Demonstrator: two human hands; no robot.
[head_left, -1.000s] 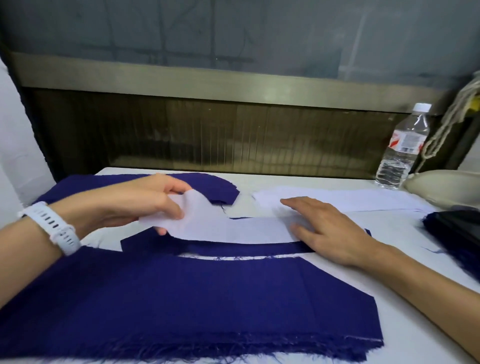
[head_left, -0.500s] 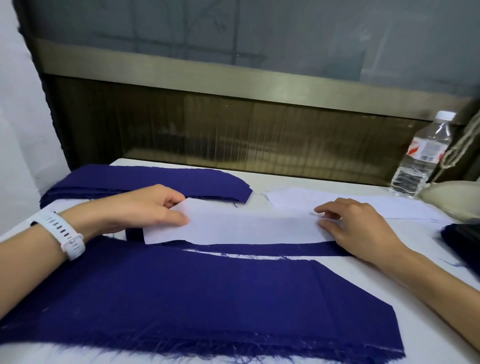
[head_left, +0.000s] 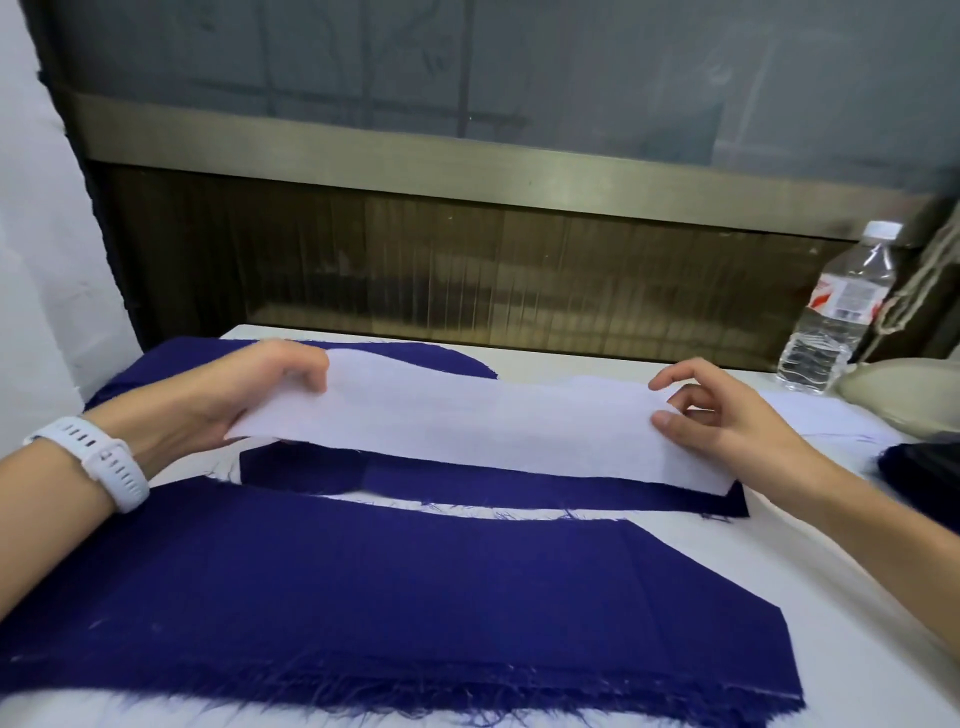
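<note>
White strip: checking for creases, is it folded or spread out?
Spread out: the white strip stretches full length between the left hand and right hand, each holding an end.

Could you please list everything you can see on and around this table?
strip: one, white, held between both hands above the narrow cloth
narrow cloth: one, navy, flat under the strip
panel: one, navy, nearest, frayed front edge
far cloth: navy, behind the left hand; count unclear
sheets: white, far right; count unclear
bottle: one, clear, far right corner
table: one, white
watch: one, white, left wrist
left hand: grips strip's left end
right hand: pinches strip's right end
</note>
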